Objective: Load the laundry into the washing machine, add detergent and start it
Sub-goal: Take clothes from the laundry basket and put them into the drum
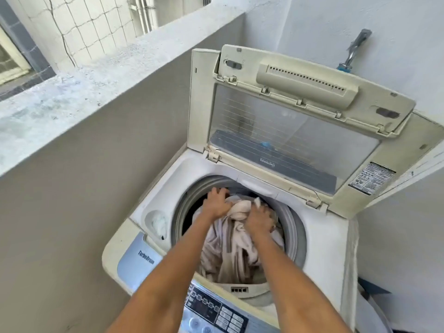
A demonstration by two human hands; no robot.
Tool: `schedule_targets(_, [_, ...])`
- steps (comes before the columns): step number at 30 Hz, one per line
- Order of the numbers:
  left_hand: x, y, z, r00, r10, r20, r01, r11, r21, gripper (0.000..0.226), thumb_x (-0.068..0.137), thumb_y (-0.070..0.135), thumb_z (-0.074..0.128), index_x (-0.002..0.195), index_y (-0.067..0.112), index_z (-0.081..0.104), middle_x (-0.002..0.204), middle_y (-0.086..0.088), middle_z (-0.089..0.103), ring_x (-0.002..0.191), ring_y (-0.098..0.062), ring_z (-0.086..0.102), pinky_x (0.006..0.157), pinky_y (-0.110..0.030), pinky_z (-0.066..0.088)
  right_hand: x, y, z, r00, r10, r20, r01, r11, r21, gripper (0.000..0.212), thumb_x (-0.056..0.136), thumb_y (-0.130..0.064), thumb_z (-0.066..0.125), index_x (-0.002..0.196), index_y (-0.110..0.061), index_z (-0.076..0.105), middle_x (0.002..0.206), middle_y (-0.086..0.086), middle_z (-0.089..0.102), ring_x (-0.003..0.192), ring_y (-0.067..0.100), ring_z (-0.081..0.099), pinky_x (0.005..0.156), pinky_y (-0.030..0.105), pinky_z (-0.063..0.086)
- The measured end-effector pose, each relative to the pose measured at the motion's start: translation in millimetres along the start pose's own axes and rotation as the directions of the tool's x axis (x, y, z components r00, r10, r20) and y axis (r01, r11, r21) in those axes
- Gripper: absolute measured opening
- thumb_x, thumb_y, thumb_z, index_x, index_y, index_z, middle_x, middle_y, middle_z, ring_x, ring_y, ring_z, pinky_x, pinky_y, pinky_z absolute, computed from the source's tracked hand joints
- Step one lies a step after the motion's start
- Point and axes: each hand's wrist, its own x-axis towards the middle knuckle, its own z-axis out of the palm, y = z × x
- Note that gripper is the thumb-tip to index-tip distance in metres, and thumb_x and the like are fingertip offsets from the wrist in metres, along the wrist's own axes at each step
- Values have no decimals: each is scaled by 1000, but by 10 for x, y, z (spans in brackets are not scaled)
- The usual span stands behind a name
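Observation:
A top-loading white washing machine [319, 239] stands with its lid [300, 131] folded up. Its round drum opening [182, 207] holds a heap of pale pink and beige laundry [228, 251]. Both my arms reach into the drum. My left hand [217, 204] presses on the far left of the heap, fingers spread over the cloth. My right hand [259, 219] is closed on a bunched fold of the laundry. The control panel [213, 311] with buttons lies nearest me. A detergent compartment [157, 223] sits left of the drum.
A grey concrete parapet wall [96, 145] runs close along the machine's left side. A water tap [355, 49] is fixed to the white wall behind the lid. Something dark blue and white [374, 299] sits on the floor at the machine's right.

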Motion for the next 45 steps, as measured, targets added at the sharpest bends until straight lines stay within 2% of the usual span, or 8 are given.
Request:
schedule_targets(4, [-35,63,479,945,208,252,-258,949,182,55,97,44,37,139,10,33,139,-21,37,124,-39,44,103,-44,36,71,470,-117,952,135,-275,-53,957,286,49,89,-14,54,135,-6,38,137,20,42,123,37,47,97,42,43])
schedule_targets(8, [77,-31,888,887,121,446,-338,827,450,67,99,48,23,152,15,-2,160,-7,7,146,-34,10,118,-49,7,-52,674,192,855,-41,-516,165,967,197,44,90,-16,51,134,-12,48,133,16,49,123,34,49,100,40,44])
schedule_targets(11, [235,-93,998,847,-50,530,-313,759,571,69,98,49,25,152,20,-6,161,-2,-4,147,-35,1,117,-50,2,-141,626,666,987,-108,-115,125,980,153,50,97,-40,26,146,-32,20,151,9,33,136,29,35,108,38,33])
schedule_targets(17, [538,-286,758,763,-21,647,-369,806,462,54,95,20,44,146,17,30,153,-11,31,139,-28,33,114,-37,29,-47,346,876,908,-135,397,70,982,174,71,94,-20,45,152,-27,4,160,3,2,147,27,9,118,39,20])
schedule_targets(24, [298,192,341,836,541,95,-532,755,384,32,94,33,36,111,13,54,116,-9,56,113,-29,50,92,-38,36,-269,439,-140,924,59,-377,70,945,321,30,90,-24,48,115,-15,61,121,11,61,110,30,58,87,38,49])
schedule_targets(31, [-279,1521,377,797,561,-224,-578,816,-11,18,91,14,45,105,9,55,108,-9,60,101,-31,55,82,-39,42,-898,934,-933,755,291,-587,29,880,474,18,88,-32,52,94,-21,64,100,6,70,96,31,64,74,36,48])
schedule_targets(38, [-1012,2688,1096,695,692,-198,-717,643,-271,14,91,11,47,103,14,55,90,3,61,88,-21,59,69,-25,34,-1435,2254,-941,604,537,-589,59,707,705,21,91,-39,53,94,-21,63,90,6,72,87,33,65,69,35,48])
schedule_targets(45, [-1486,3381,2765,735,665,129,-653,747,-126,19,96,21,40,110,13,50,104,-9,65,95,-29,60,69,-32,40,-1671,3889,-136,684,641,-348,-115,566,816,20,93,-34,50,96,-19,64,95,7,71,91,31,65,67,32,47])
